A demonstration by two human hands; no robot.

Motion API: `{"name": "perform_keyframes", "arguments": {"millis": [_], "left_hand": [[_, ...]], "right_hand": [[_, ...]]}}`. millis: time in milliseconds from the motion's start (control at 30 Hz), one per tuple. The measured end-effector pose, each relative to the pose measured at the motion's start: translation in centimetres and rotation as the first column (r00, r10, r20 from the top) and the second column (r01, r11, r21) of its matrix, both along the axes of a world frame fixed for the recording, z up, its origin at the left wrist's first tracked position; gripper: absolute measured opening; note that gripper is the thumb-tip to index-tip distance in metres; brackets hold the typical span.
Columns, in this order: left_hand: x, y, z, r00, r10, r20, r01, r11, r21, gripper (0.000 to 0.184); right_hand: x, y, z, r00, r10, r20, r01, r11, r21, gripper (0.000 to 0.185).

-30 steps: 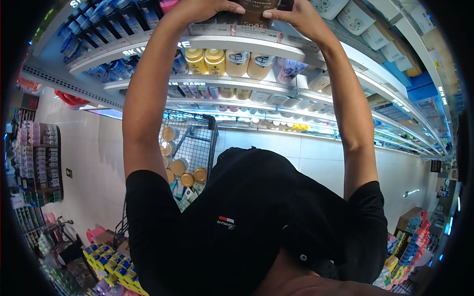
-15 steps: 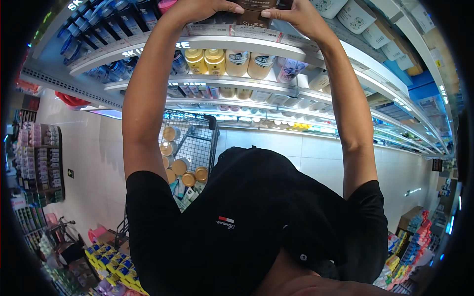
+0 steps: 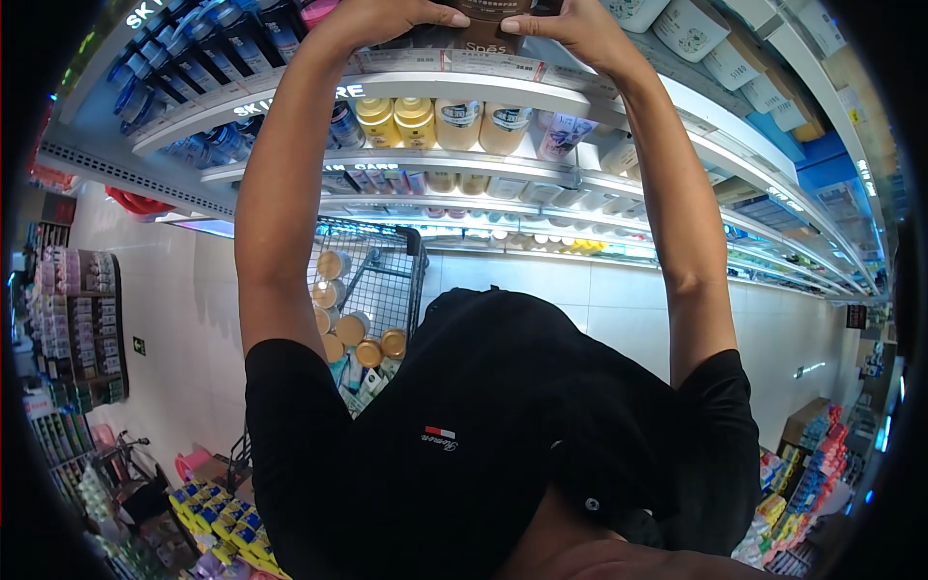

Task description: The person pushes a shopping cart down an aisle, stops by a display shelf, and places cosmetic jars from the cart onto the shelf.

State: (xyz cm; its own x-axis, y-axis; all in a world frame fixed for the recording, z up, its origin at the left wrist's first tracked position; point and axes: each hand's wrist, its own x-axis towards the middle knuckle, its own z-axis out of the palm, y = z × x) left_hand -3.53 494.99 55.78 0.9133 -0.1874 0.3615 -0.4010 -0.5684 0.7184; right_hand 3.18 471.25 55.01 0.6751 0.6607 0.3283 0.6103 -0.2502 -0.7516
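Note:
A brown package lettered "Spes" (image 3: pixel 488 41) stands at the top edge of the view, over a shelf lip with price tags. My left hand (image 3: pixel 396 14) grips its left side, with the thumb pressed on the front. From the other side my right hand (image 3: pixel 565 26) holds it, thumb also on the front face. The remaining fingers of both hands are out of sight. The package's upper part is cut off by the frame, so I cannot tell whether it rests on the shelf.
Yellow bottles (image 3: pixel 415 123) and cream-coloured bottles (image 3: pixel 505 129) line the shelf below. Blue-and-black bottles (image 3: pixel 220 34) stand at upper left, white tubs (image 3: pixel 684 37) at upper right. A wire shopping cart (image 3: pixel 391 280) holding several gold-lidded jars (image 3: pixel 354 329) stands below the shelves, beside my body.
The whole view has shifted slightly, with the shelf items a little further left. Both hands stay on the brown package with the same thumb placement.

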Motion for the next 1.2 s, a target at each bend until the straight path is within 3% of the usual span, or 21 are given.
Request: {"name": "perform_keyframes", "arguments": {"millis": [467, 667, 833, 1067, 1133, 1200], "left_hand": [[0.5, 0.3, -0.4, 1.0, -0.019, -0.009, 0.019, 1.0, -0.017, 0.076], [0.0, 0.1, -0.1, 0.998, 0.058, 0.029, -0.059, 0.997, 0.056, 0.081], [-0.5, 0.0, 0.2, 1.0, 0.001, 0.014, -0.001, 1.0, 0.003, 0.079], [0.1, 0.1, -0.1, 0.999, 0.036, 0.037, -0.038, 0.997, 0.069, 0.074], [-0.2, -0.1, 0.2, 1.0, 0.001, -0.003, -0.001, 1.0, 0.012, 0.072], [0.3, 0.2, -0.3, 1.0, -0.017, -0.006, 0.017, 1.0, -0.009, 0.072]], "right_hand": [[0.8, 0.1, -0.6, 1.0, -0.002, -0.01, 0.002, 1.0, 0.016, 0.077], [0.8, 0.1, -0.7, 1.0, 0.016, -0.006, -0.016, 1.0, 0.02, 0.076], [0.6, 0.1, -0.6, 1.0, 0.005, -0.018, -0.005, 1.0, 0.025, 0.077], [0.2, 0.1, -0.3, 1.0, 0.012, 0.001, -0.012, 0.999, 0.047, 0.083], [-0.2, -0.1, -0.2, 0.997, 0.08, 0.01, -0.08, 0.994, 0.074, 0.086], [0.1, -0.1, -0.7, 0.996, 0.039, 0.074, -0.045, 0.995, 0.088, 0.084]]}}
